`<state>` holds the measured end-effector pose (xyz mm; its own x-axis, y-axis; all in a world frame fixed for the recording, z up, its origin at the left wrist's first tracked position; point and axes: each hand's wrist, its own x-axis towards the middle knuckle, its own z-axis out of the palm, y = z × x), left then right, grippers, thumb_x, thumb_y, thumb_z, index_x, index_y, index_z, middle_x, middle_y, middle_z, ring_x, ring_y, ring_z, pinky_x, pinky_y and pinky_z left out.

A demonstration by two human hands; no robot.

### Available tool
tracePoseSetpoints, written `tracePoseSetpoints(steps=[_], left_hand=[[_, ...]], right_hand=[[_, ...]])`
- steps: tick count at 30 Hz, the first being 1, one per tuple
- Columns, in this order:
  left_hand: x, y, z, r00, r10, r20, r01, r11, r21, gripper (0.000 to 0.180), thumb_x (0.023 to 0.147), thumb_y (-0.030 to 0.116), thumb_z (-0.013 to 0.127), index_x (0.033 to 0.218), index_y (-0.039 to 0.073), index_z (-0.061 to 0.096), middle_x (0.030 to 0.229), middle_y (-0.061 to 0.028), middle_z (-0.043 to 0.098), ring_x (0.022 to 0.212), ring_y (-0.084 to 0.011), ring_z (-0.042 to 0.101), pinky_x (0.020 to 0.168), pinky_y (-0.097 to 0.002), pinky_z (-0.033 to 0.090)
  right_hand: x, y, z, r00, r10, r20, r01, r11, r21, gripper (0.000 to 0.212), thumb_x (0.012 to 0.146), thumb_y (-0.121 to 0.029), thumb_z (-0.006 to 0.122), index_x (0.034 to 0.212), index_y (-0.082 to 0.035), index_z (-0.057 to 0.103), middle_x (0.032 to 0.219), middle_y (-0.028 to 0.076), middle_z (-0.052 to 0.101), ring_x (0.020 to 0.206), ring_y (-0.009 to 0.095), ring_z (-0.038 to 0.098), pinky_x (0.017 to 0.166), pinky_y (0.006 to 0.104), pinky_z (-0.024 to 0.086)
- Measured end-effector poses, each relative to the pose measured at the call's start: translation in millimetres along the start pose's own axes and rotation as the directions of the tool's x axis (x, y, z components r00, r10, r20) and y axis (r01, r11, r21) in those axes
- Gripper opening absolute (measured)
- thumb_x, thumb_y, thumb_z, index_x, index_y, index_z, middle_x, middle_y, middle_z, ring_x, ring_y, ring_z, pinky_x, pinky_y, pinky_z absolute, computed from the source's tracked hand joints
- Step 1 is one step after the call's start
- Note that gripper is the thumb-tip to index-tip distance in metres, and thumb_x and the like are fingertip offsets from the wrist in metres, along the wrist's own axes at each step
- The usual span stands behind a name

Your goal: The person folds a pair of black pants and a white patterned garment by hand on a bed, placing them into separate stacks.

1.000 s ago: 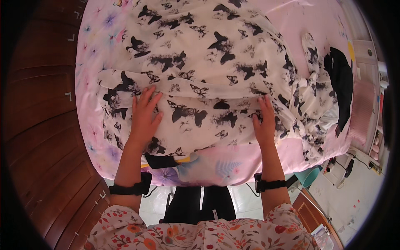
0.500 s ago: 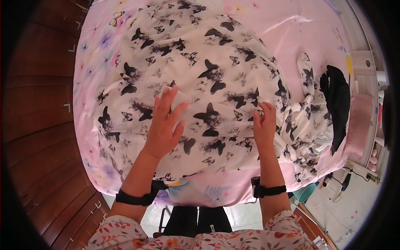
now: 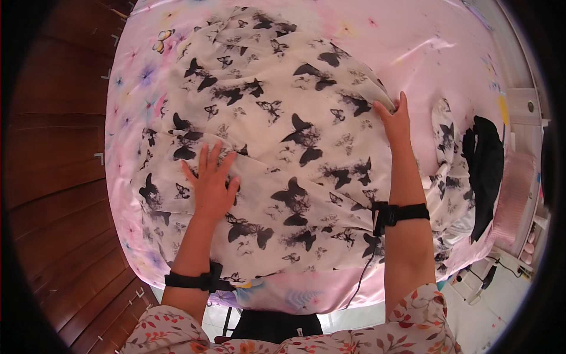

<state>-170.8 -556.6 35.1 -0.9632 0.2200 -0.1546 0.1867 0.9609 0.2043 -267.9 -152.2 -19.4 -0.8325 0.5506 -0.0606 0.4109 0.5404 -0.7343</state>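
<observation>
A thin white garment [image 3: 277, 153] with black butterfly prints lies spread over the bed, wide and lightly creased. On its left-middle part my left hand [image 3: 212, 186] rests palm down, open, with fingers spread. My right hand [image 3: 396, 124] is at the garment's right edge, thumb and fingers apart, the thumb touching the cloth; I see no clear grip. At the right, a narrow sleeve-like part [image 3: 443, 133] in the same print lies bunched, partly hidden behind my right forearm. Both wrists wear black straps.
Under the garment is a pink flowered bed sheet [image 3: 424, 65]. A black cloth [image 3: 484, 177] lies at the bed's right side, near a pink ribbed cushion [image 3: 514, 197]. Brown wooden cabinets [image 3: 56, 147] line the left. A thin cable [image 3: 361, 283] hangs near my right forearm.
My right hand has moved up and right to the garment's edge. My left hand has shifted down and left, its fingers spreading flat. The view has shifted slightly.
</observation>
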Motion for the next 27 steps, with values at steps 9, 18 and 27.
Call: tracePoseSetpoints(steps=[9, 18, 27], left_hand=[[0.5, -7.2, -8.7, 0.998, -0.055, -0.032, 0.049, 0.986, -0.158, 0.044, 0.081, 0.023, 0.061, 0.123, 0.015, 0.053, 0.144, -0.0077, 0.035, 0.137, -0.0329, 0.021, 0.105, -0.0631, -0.005], [37.4, 4.0, -43.7, 0.918, -0.182, -0.352, -0.058, 0.817, -0.573, 0.064, 0.078, 0.013, 0.067, 0.133, 0.002, 0.037, 0.142, -0.0161, 0.033, 0.134, -0.0277, 0.027, 0.110, -0.0385, 0.022], [97.5, 11.2, 8.7, 0.982, 0.067, -0.177, -0.078, 0.995, -0.056, 0.078, 0.073, 0.020, 0.071, 0.135, -0.003, 0.030, 0.144, -0.0196, 0.026, 0.132, -0.0354, 0.030, 0.107, -0.0406, 0.028]], right_hand=[[-76.5, -104.5, 13.7, 0.764, -0.591, 0.258, 0.615, 0.788, -0.017, 0.029, 0.073, -0.013, 0.068, 0.101, -0.003, 0.063, 0.075, 0.016, 0.062, 0.068, 0.032, 0.057, 0.062, 0.0394, 0.045], [-203.3, -68.8, -2.3, 0.113, -0.725, 0.679, 0.884, 0.386, 0.265, 0.041, 0.076, -0.010, 0.053, 0.117, -0.013, 0.057, 0.079, 0.001, 0.051, 0.077, 0.019, 0.050, 0.079, 0.0345, 0.040], [-233.6, -44.6, -15.2, 0.201, -0.627, 0.753, 0.830, 0.517, 0.208, 0.061, 0.076, -0.008, 0.051, 0.136, -0.005, 0.040, 0.077, 0.003, 0.051, 0.070, 0.021, 0.053, 0.067, 0.0342, 0.044]])
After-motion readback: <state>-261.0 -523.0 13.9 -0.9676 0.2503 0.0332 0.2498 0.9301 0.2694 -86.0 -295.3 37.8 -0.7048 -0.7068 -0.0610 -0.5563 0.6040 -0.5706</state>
